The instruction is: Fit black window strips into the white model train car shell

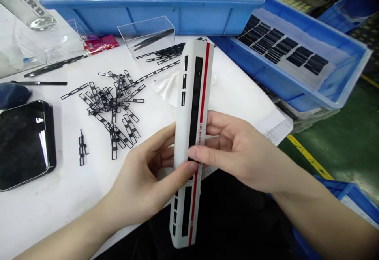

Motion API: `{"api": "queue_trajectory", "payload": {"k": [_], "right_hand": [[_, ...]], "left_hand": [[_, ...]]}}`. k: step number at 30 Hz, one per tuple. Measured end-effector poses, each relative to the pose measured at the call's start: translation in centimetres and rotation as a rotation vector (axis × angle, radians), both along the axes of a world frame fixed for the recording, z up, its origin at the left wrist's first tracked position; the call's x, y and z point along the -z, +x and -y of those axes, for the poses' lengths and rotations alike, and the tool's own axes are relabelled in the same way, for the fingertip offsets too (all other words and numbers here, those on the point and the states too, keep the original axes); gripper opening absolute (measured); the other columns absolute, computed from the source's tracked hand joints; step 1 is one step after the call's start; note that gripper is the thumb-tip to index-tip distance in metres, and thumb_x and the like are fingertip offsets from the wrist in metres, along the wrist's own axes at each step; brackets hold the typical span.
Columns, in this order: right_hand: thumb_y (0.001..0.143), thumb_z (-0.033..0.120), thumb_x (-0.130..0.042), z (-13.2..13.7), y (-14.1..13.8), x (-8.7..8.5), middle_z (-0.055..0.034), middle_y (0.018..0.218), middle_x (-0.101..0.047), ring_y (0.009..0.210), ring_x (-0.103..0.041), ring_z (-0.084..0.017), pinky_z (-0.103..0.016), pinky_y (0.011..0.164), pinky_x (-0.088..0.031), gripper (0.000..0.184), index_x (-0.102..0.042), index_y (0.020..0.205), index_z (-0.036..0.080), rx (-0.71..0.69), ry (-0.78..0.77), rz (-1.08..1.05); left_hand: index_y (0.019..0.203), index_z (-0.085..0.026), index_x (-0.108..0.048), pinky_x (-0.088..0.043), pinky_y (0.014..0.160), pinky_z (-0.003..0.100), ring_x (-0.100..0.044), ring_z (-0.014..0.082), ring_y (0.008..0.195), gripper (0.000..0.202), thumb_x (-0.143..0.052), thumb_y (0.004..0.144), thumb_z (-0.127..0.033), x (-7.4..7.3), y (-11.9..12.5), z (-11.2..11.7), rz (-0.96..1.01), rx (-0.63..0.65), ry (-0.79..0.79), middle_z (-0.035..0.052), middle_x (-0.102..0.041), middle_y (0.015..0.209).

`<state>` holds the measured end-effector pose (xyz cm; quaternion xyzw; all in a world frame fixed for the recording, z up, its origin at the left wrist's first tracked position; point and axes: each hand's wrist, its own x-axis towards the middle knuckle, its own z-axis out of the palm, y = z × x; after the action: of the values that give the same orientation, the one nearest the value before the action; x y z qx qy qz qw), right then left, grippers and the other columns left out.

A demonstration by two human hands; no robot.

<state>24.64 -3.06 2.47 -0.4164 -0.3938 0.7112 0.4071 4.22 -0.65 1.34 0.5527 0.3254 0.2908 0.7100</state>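
In the head view, two bare hands share one long white plastic train-car shell with a red stripe and dark windows (192, 133). It is up in the air at the near edge of the white desk (74, 204), its far end over the desk and its near end past the edge.

The thumbs look like they are pressing or feeling the window side. To do this well, I think the push should be soft and even, with the fingers behind pushing back so the shell does not bend or twist. Clean thumb tips would help, because the dark windows are shiny and could smudge. Rubbing hard on the small red letters does not seem wise.

The left hand (145, 181) is curled around the left side. Its thumb lies across the front near the red stripe, and its fingers bend in behind. The right hand (237, 149) pinches from the right side, with its thumb on the long dark window and its fingers bent by the edge. Both hands are closed on the shell, but I cannot see all the fingertips.

A messy pile of thin black plastic window-frame strips (114, 104) lies to the left, apart from both hands.
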Motion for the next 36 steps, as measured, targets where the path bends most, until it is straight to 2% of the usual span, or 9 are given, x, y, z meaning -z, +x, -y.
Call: {"api": "queue_trajectory", "payload": {"k": [3, 7, 12, 17, 23, 26, 30, 32, 36], "right_hand": [[0.091, 0.013, -0.078, 0.0, 0.0, -0.1, -0.0027, 0.120, -0.077, 0.100, -0.079, -0.021, -0.033, 0.089, -0.066, 0.021, -0.068, 0.106, 0.023, -0.021, -0.008, 0.012], [0.090, 0.015, -0.079, 0.1, -0.3, -0.4, -0.0029, 0.117, -0.078, 0.097, -0.079, -0.022, -0.036, 0.088, -0.066, 0.021, -0.067, 0.105, 0.023, 0.012, 0.006, 0.076], [0.091, 0.016, -0.078, 0.3, -0.9, -0.5, -0.0022, 0.114, -0.077, 0.091, -0.077, -0.020, -0.037, 0.088, -0.066, 0.018, -0.065, 0.101, 0.024, 0.044, 0.010, 0.102], [0.092, 0.015, -0.077, 0.3, -0.6, -0.1, -0.0021, 0.117, -0.075, 0.094, -0.076, -0.018, -0.032, 0.087, -0.064, 0.020, -0.064, 0.103, 0.023, 0.023, 0.027, 0.069], [0.094, 0.018, -0.077, 0.7, -0.2, 0.0, -0.0038, 0.125, -0.073, 0.103, -0.076, -0.021, -0.040, 0.094, -0.066, 0.031, -0.060, 0.118, 0.026, -0.104, 0.009, 0.027], [0.095, 0.024, -0.076, 0.8, -0.5, -0.1, -0.0043, 0.113, -0.074, 0.099, -0.077, -0.023, -0.040, 0.088, -0.067, 0.021, -0.061, 0.109, 0.024, -0.103, 0.011, 0.086], [0.096, 0.019, -0.073, 1.0, -1.0, -0.3, -0.0010, 0.100, -0.073, 0.093, -0.077, -0.023, -0.039, 0.084, -0.067, 0.018, -0.058, 0.105, 0.024, -0.058, 0.028, 0.165], [0.095, 0.017, -0.072, 1.0, -1.1, -0.3, -0.0011, 0.104, -0.073, 0.093, -0.077, -0.021, -0.040, 0.086, -0.067, 0.018, -0.059, 0.106, 0.024, -0.053, 0.037, 0.172], [0.095, 0.016, -0.070, 1.2, -1.2, -0.5, -0.0031, 0.112, -0.073, 0.096, -0.075, -0.020, -0.038, 0.088, -0.065, 0.019, -0.059, 0.109, 0.023, -0.056, 0.095, 0.159]], "left_hand": [[0.148, -0.026, -0.061, -0.067, 0.093, 0.023, -0.079, 0.0210, 0.113, 0.065, -0.080, 0.090, -0.005, 0.0, -0.1, -0.2, -0.001, 0.017, -0.023, 0.0031, -0.077, 0.138], [0.152, -0.028, -0.057, -0.065, 0.099, 0.024, -0.072, 0.0255, 0.128, 0.085, -0.084, 0.079, 0.005, 0.0, -0.2, -0.2, -0.009, 0.057, 0.004, 0.0028, -0.072, 0.146], [0.151, -0.030, -0.058, -0.062, 0.104, 0.020, -0.071, 0.0225, 0.130, 0.083, -0.083, 0.079, 0.005, 0.2, 0.0, -0.1, -0.029, 0.050, 0.054, 0.0003, -0.070, 0.148], [0.151, -0.028, -0.058, -0.066, 0.098, 0.023, -0.073, 0.0249, 0.126, 0.085, -0.085, 0.078, 0.006, 0.0, 0.0, -0.3, -0.005, 0.044, -0.062, 0.0016, -0.074, 0.143], [0.149, -0.032, -0.061, -0.064, 0.106, 0.027, -0.072, 0.0249, 0.128, 0.086, -0.085, 0.077, 0.008, 0.2, -0.4, -0.6, 0.051, 0.078, -0.077, 0.0004, -0.074, 0.142], [0.149, -0.031, -0.061, -0.062, 0.107, 0.026, -0.071, 0.0245, 0.130, 0.089, -0.086, 0.075, 0.010, 0.4, -0.5, -0.7, 0.045, 0.091, -0.054, 0.0006, -0.075, 0.142], [0.150, -0.030, -0.060, -0.059, 0.111, 0.024, -0.068, 0.0244, 0.134, 0.090, -0.086, 0.074, 0.011, 0.5, -0.6, -0.9, 0.056, 0.113, -0.008, 0.0016, -0.074, 0.144], [0.149, -0.032, -0.061, -0.058, 0.110, 0.024, -0.069, 0.0242, 0.134, 0.085, -0.086, 0.077, 0.008, 0.5, -0.7, -1.0, 0.089, 0.144, -0.012, 0.0015, -0.073, 0.144], [0.144, -0.034, -0.065, -0.061, 0.106, 0.026, -0.072, 0.0221, 0.128, 0.049, -0.073, 0.099, -0.015, 0.5, -0.8, -1.3, 0.195, 0.132, -0.085, 0.0014, -0.076, 0.140]]}}
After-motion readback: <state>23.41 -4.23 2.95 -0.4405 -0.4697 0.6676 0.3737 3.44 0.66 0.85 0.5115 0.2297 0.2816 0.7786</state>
